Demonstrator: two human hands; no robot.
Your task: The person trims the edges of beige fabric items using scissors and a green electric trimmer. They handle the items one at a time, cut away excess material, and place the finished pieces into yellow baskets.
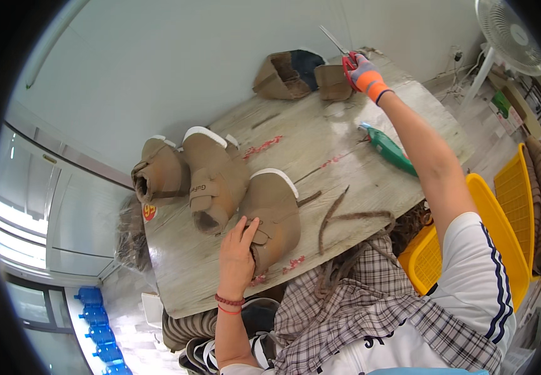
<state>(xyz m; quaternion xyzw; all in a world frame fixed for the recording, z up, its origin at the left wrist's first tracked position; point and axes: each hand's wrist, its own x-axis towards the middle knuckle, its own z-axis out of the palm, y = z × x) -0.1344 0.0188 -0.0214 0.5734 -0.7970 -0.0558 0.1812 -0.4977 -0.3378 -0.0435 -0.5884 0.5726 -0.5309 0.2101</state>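
My left hand [238,256], bare with red bracelets at the wrist, rests on a brown shoe [277,215] with a white sole edge. Its fingers lie stretched over the shoe near the strap and opening; the thumb is hidden. Two more brown strapped shoes, a middle one [211,172] and a left one [161,172], are beside it. At the far right of the table my right hand [365,70], in a grey and orange glove, is closed around red-handled scissors [335,41], blades pointing toward the wall. Just left of that hand are brown fabric pieces [334,83].
A green tool [388,149] lies under my right forearm on the wooden table [370,184]. Brown fuzzy strips [352,215] hang over the near edge. Yellow baskets [509,225] stand at right, a white fan [513,39] behind. Shoes [205,350] are below the table.
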